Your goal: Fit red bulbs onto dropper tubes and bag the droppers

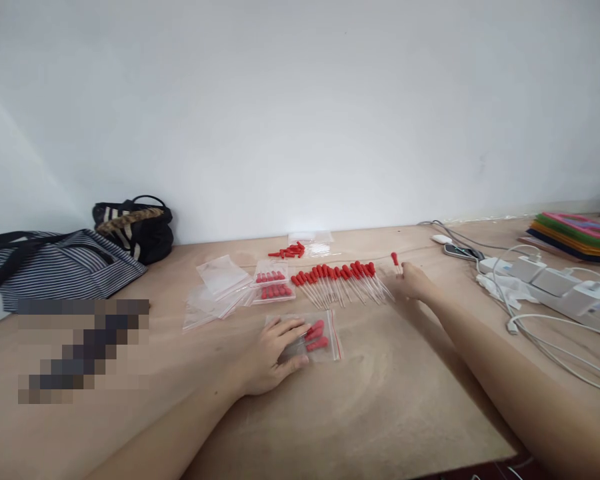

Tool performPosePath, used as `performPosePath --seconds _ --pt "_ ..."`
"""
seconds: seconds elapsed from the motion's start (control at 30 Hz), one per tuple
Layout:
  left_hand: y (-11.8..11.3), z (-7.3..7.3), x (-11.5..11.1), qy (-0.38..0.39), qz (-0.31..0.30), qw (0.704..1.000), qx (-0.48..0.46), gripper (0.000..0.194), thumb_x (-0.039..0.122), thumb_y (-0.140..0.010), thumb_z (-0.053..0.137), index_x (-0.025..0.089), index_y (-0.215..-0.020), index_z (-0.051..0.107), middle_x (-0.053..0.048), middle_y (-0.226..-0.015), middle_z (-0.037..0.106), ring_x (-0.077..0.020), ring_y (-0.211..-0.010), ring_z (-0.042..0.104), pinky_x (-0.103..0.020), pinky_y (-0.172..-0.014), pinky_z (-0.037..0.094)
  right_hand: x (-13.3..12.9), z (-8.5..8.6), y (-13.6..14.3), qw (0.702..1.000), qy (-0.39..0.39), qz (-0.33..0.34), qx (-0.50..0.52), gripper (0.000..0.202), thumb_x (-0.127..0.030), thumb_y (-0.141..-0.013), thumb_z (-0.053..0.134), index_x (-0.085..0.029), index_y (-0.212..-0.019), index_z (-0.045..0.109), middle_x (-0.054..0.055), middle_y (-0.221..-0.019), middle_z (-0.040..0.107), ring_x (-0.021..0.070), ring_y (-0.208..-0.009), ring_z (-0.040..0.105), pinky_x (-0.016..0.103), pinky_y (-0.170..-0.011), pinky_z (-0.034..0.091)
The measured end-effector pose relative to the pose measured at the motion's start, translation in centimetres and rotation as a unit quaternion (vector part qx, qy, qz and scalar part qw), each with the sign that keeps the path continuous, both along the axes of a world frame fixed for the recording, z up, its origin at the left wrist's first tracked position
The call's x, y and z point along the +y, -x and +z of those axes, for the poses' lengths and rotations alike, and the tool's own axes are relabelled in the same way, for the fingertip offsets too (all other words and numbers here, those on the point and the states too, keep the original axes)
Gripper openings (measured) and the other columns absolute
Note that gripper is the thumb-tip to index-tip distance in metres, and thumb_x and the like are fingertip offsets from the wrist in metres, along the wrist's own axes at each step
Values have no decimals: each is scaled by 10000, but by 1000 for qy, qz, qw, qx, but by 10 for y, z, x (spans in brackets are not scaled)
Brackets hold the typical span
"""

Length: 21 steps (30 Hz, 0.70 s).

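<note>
Wooden tabletop (pixel 380 413) fills the lower frame, backed by a plain white wall. Nearest, at lower centre, the left hand (pixel 270 353) lies flat with spread fingers, pressing a small zip bag (pixel 320 337) of red-capped droppers onto the table. Further back, at centre, a row of droppers (pixel 340 280) lies side by side. Just right of that row, the right hand (pixel 415 281) pinches a single dropper (pixel 395 261) between its fingertips. Empty bags (pixel 220 287) and filled bags (pixel 273 283) lie centre-left. Two handbags (pixel 80 257) sit at upper left; a power strip (pixel 555 283) with cables lies at right.
</note>
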<state>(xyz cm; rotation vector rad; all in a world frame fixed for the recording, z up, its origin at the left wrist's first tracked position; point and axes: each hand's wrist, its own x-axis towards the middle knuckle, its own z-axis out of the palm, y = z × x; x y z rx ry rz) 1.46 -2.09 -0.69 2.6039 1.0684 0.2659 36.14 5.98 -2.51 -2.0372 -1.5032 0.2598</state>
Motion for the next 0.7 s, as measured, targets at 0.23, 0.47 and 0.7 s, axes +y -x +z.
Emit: performPosePath --seconds 0.23,0.47,0.7 --pt "-1 -2 1 -3 1 1000 -5 439 380 -863 400 251 -1282 373 -44 -1330 415 -234 -1235 325 -493 -1040 168 -38 14 52 909 -120 212 338 443 -328 -745 490 -207 -1104 258 -36 -684 535 109 -458 493 242 -450 403" --pt "-1 -2 0 1 6 1000 -4 458 390 -849 426 241 -1280 379 -50 -1330 416 -238 -1245 311 -479 -1043 175 -61 2 97 828 -70 224 509 302 -376 -717 535 -236 -859 308 -46 -693 565 100 -471 528 240 -452 413" --pt "-1 -2 0 4 5 1000 -9 453 385 -844 439 254 -1274 383 -42 -1321 429 -240 -1235 329 -484 -1036 189 -63 -7 105 824 -41 162 541 517 -254 -669 597 -221 -1039 237 -44 -642 575 127 -485 565 268 -485 476"
